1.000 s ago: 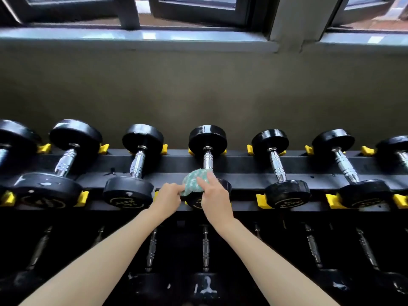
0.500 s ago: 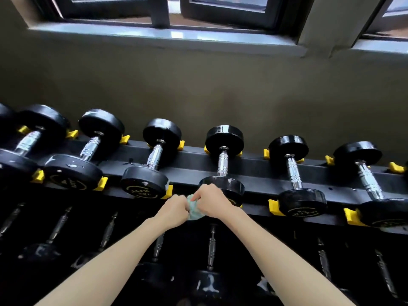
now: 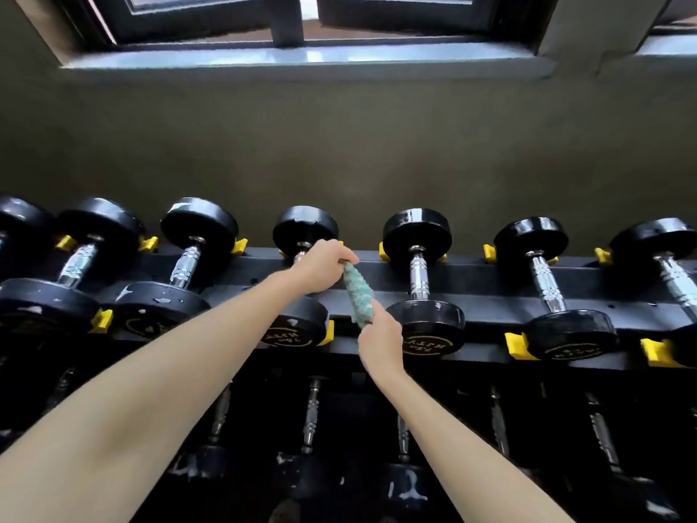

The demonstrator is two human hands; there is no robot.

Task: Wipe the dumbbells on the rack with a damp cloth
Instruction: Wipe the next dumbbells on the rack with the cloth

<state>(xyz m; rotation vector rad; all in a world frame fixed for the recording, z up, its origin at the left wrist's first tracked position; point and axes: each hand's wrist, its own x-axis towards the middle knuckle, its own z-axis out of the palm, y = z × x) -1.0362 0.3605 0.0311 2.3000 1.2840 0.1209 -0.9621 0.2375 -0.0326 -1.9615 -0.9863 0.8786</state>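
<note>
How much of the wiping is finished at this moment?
Done, it seems: the left dumbbells show wet streaks. In hand: the left hand and right hand hold the cloth twisted between them. Left: the right dumbbells show no clear streaks; the lower row is too dark to judge.

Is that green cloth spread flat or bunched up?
Bunched up: the cloth forms a narrow twisted strip, left hand gripping its top end, right hand its bottom end.
</note>
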